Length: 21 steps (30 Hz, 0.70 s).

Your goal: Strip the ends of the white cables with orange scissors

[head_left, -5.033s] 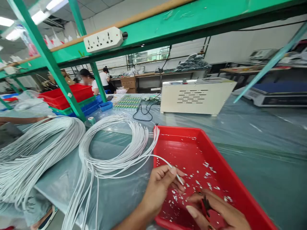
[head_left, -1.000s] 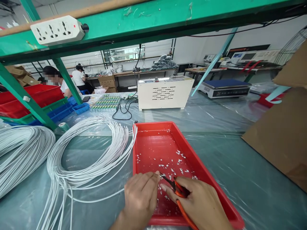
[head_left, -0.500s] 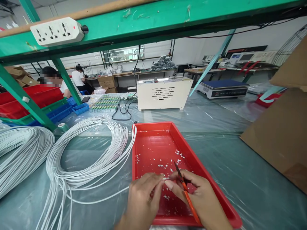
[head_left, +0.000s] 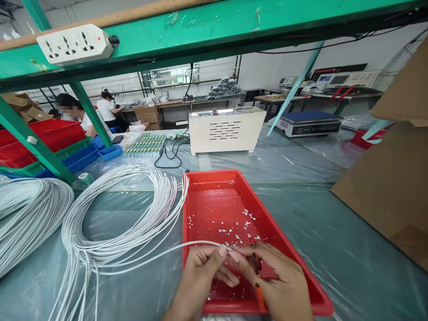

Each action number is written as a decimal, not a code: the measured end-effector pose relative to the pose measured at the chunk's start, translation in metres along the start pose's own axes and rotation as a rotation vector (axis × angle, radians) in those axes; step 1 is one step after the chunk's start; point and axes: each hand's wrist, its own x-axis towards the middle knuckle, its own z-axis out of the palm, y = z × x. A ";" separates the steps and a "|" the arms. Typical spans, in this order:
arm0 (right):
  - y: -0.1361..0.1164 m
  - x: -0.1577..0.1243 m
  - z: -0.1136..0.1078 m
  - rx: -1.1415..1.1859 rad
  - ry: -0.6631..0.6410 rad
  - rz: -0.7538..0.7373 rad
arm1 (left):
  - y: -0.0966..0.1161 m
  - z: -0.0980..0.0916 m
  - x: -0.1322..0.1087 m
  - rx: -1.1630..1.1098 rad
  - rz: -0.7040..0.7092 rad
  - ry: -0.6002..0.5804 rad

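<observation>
A white cable (head_left: 187, 243) runs from the coil to my fingertips over the red tray (head_left: 284, 240). My left hand (head_left: 203, 272) pinches this cable near its end between thumb and index finger, its other fingers curled beneath. Close against it, my right hand (head_left: 274, 276) has thumb and index finger at the cable's tip. In the right palm lies a slim orange-handled tool (head_left: 260, 298) with dark metal parts, apparently small scissors; the fingers cover much of it. Small white and silvery scraps (head_left: 247, 214) are scattered over the tray floor.
Left of the tray lies a large coil of white cables (head_left: 117, 236), with another coil (head_left: 36, 218) beyond. A cream metal box (head_left: 227, 131) and a scale (head_left: 307, 124) stand behind. Cardboard (head_left: 384, 191) rises at right; a green beam (head_left: 214, 35) crosses overhead. Two people work farther back.
My left hand has turned, and more of the cable now shows, arching above it. The tool has tipped down into my right hand, its pointed tip no longer standing out.
</observation>
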 end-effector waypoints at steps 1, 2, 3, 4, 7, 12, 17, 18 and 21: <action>0.000 -0.001 0.001 -0.024 -0.004 -0.063 | 0.000 -0.001 0.001 -0.118 -0.043 0.014; 0.000 -0.002 0.003 -0.036 -0.014 -0.104 | 0.001 -0.002 0.003 -0.213 -0.080 0.034; 0.000 -0.002 0.004 -0.027 -0.027 -0.112 | 0.001 -0.004 0.003 -0.282 -0.109 0.057; 0.000 -0.002 0.005 0.002 -0.036 -0.093 | 0.003 -0.005 0.004 -0.326 -0.118 0.078; -0.001 0.000 0.006 0.123 -0.009 0.063 | 0.009 -0.011 0.003 -0.338 -0.032 0.133; 0.002 -0.001 0.005 0.301 -0.060 0.261 | 0.014 -0.016 0.002 -0.277 0.087 0.176; -0.005 0.001 0.003 0.472 -0.342 0.484 | 0.014 -0.017 0.002 -0.184 0.134 0.214; -0.008 0.002 0.002 0.518 -0.406 0.524 | 0.015 -0.017 0.002 -0.159 0.155 0.219; -0.015 0.003 -0.001 0.683 -0.573 0.575 | 0.019 -0.019 0.001 -0.088 0.207 0.221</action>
